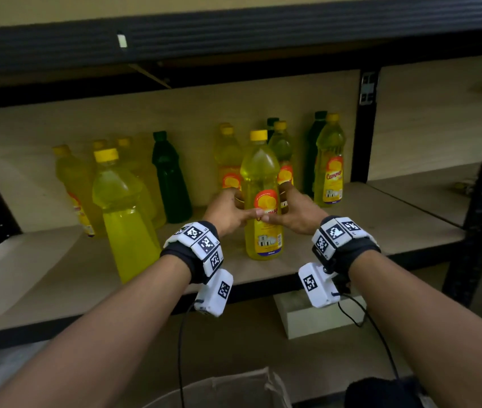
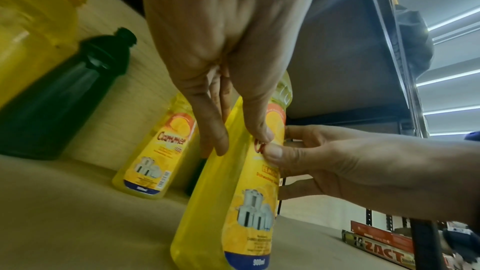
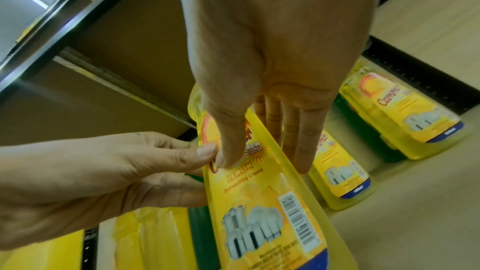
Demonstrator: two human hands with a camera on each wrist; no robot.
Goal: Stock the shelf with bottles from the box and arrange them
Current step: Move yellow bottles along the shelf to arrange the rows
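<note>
A yellow dish-liquid bottle (image 1: 260, 172) with a yellow cap stands upright on the wooden shelf board (image 1: 366, 228), near its front edge. My left hand (image 1: 229, 209) grips its left side and my right hand (image 1: 295, 212) its right side, the thumbs meeting on the front label. In the left wrist view the left hand (image 2: 241, 141) has its thumb on the label of the bottle (image 2: 233, 202) and its fingers behind. In the right wrist view the right hand (image 3: 262, 151) holds the bottle (image 3: 259, 202) the same way.
Several yellow bottles and dark green ones (image 1: 170, 178) stand further back; one large yellow bottle (image 1: 122, 213) is front left, another (image 1: 329, 163) at the right by the black post (image 1: 366, 128). The upper shelf beam (image 1: 234, 33) hangs above. A cardboard box (image 1: 228, 390) sits below.
</note>
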